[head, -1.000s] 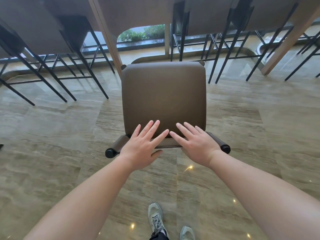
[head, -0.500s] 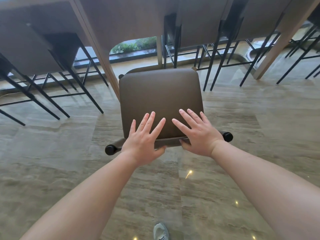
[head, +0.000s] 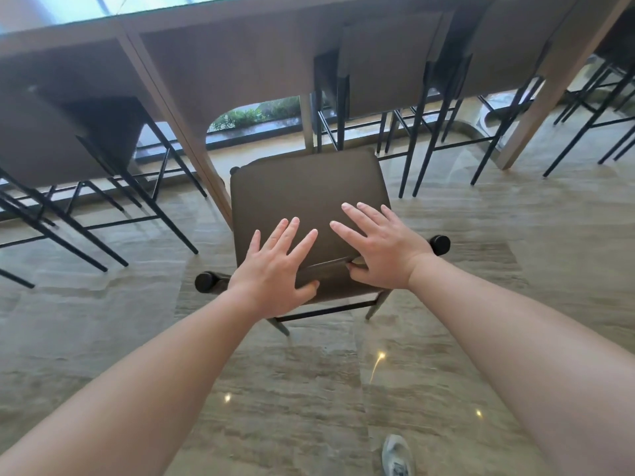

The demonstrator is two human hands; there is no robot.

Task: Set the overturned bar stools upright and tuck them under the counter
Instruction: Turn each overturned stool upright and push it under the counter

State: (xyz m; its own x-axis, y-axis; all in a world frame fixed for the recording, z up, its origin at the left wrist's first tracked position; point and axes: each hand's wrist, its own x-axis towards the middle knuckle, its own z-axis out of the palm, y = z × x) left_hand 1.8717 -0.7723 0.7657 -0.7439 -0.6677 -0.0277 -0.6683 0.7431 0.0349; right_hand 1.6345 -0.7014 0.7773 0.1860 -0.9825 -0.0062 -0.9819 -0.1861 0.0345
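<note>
Clearly, working from left to right, my left hand (head: 275, 269) lies flat on the near part of the brown stool (head: 309, 197), fingers straight and spread on the seat pad, thumb hooked under its front edge. My right hand (head: 381, 249) mirrors it just beside, fingers fanned on the pad, thumb tucked against the rounded bar (head: 326, 267) along the near edge. That stool stands upright on the polished floor (head: 292, 389), its far edge near the counter (head: 240, 53) but not yet beneath it, beside a slanted counter leg (head: 185, 132). I judge it fairly heavy and rigid: thin metal legs, a firm padded seat whose smooth covering could let flat palms slip, and a glossy floor on which the feet should slide, maybe scrape. A firmer hold would be on the near bar or the seat's side edges. By count, I see one stool under my hands, at least two tucked at left, roughly three more at right; the farthest are too cut off to number.
</note>
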